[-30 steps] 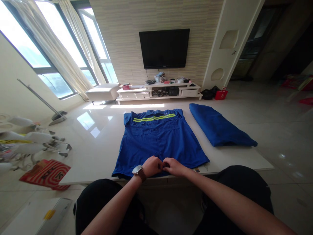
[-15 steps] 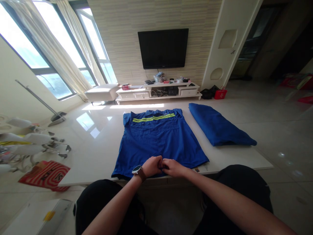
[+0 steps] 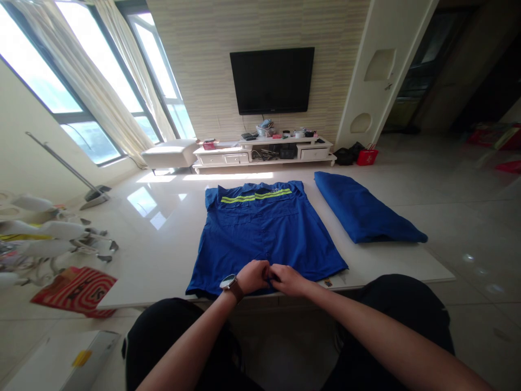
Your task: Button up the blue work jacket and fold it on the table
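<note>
A blue work shirt (image 3: 264,228) with a yellow reflective stripe lies flat on the white table (image 3: 163,239), collar end away from me. My left hand (image 3: 253,276), with a watch on the wrist, and my right hand (image 3: 287,279) meet at the middle of the shirt's near hem. Both hands are closed in a pinch on the fabric at the front opening. What is between the fingertips is too small to make out.
A folded blue garment (image 3: 362,212) lies on the table's right side. A red patterned bag (image 3: 75,290) and white objects (image 3: 44,233) sit on the floor at left. A TV (image 3: 272,80) and low white cabinet (image 3: 264,152) stand at the far wall.
My two hands have drawn closer together at the hem, fingertips now touching. The shirt has not shifted.
</note>
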Motion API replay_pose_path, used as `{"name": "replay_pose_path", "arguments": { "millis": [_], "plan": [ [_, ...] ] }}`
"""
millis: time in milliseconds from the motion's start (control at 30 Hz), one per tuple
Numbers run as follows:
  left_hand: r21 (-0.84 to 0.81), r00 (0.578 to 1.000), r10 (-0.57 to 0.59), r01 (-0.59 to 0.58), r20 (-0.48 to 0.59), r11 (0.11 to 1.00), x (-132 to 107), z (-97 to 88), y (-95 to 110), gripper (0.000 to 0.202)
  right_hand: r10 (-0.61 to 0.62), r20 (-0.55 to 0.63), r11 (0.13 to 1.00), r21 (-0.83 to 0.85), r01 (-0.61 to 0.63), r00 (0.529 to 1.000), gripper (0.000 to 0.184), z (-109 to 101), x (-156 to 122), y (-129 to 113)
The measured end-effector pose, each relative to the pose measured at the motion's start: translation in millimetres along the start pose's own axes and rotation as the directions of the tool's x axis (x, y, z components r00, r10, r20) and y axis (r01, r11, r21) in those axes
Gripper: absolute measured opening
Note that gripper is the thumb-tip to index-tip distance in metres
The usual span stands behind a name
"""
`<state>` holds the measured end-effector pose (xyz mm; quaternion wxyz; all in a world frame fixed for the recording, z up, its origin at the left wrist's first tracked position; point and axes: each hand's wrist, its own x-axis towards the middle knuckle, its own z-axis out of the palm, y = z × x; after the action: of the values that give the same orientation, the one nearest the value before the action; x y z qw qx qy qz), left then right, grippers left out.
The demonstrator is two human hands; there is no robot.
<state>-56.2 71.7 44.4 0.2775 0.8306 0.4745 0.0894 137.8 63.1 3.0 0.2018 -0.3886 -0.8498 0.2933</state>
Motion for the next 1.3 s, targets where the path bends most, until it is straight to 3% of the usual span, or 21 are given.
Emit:
{"name": "replay_pose_path", "arguments": {
  "millis": [300,600,967,1100,1300],
  "plan": [
    [0.014,1.0,0.013,-0.013,-0.015,1.0,0,1.8,-2,0.021,0.03,-0.025,0.993,0.115,-0.026,0.999,0.02,-1,5,-3],
    [0.008,0.999,0.001,-0.001,0.042,1.0,-2,-1.3,2,0.006,0.167,-0.059,0.973,0.17,-0.155,0.984,0.015,0,6,-2],
    [0.008,0.994,0.059,-0.06,0.091,0.998,-3,-3.8,5,0.009,0.146,-0.054,0.986,0.087,-0.141,0.988,0.013,1,5,0],
    [-0.012,0.99,0.084,-0.083,0.11,0.996,-5,-4.2,7,0.013,0.11,-0.007,0.991,0.078,-0.109,0.994,0.014,-5,4,-5],
    [-0.016,0.976,0.089,-0.087,0.201,0.996,-11,1.4,6,0.015,0.104,0.163,0.985,0.123,-0.125,0.981,0.01,-10,1,-16]
  ]
}}
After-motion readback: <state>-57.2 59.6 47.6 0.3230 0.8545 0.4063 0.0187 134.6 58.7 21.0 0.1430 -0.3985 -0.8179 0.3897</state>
